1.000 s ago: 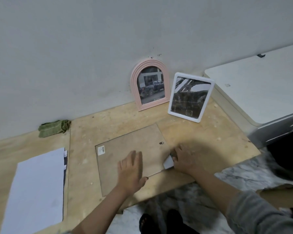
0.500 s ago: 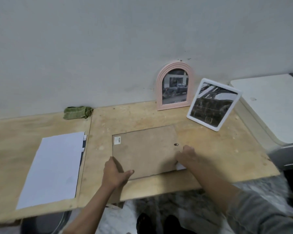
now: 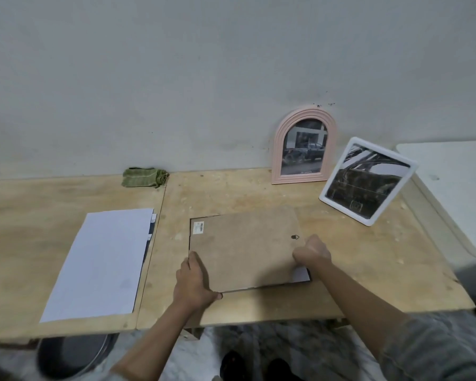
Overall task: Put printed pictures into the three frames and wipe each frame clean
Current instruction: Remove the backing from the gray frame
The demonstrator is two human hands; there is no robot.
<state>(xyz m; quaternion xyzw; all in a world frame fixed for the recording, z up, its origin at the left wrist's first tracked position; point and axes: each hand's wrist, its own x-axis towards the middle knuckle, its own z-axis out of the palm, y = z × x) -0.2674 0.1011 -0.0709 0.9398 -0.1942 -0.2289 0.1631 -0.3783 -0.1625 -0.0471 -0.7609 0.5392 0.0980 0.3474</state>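
Note:
A brown backing board [image 3: 245,247] lies on a dark frame face down on the wooden table [image 3: 355,270], slightly askew, with a white picture corner [image 3: 301,273] showing at its near right. My left hand [image 3: 194,281] grips the board's near left corner. My right hand [image 3: 312,253] is curled on the board's right edge. A pink arched frame [image 3: 304,145] and a white rectangular frame [image 3: 367,181], both holding pictures, lean at the back right. A green cloth [image 3: 144,177] lies by the wall.
A stack of white printed sheets [image 3: 102,262] lies on the left part of the table. A white cabinet top [image 3: 451,182] adjoins the table on the right. A dark round bin [image 3: 72,353] and my feet show below the table's front edge.
My left hand moved from flat on the board to gripping its near left corner. The board has shifted so it sits askew on the frame. The camera view swung left.

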